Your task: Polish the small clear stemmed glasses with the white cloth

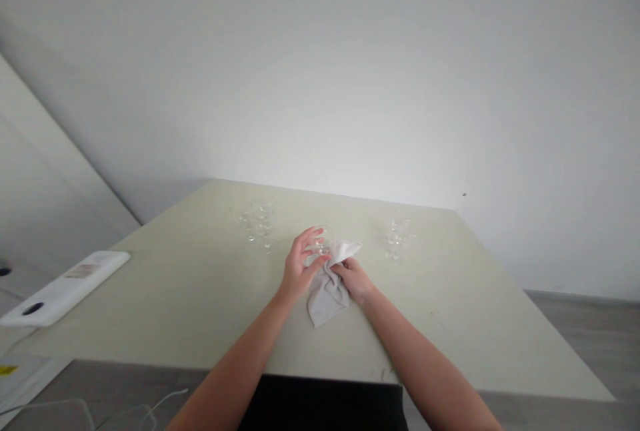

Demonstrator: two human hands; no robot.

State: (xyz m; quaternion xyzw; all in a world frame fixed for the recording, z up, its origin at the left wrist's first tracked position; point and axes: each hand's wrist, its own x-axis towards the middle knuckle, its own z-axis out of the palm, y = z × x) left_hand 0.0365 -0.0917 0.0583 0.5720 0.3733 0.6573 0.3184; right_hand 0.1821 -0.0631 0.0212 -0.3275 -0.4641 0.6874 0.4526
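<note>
Centrally, glass (325, 239) in left grip (301, 261), cloth (327, 299) alongside

A plain wall (425, 84) of pale grey colour fills the upper part of the view, and it carries one small dark spot (465, 195). The light is soft, brightest on the middle of the wall and dimmer toward the corners. A wide table (200, 311) with a pale greenish top stands before it. At left there is a smooth white panel (40, 137); whether door or cabinet, I cannot tell. The floor (575, 331) at right is greyish, with wood-like grain.
</note>
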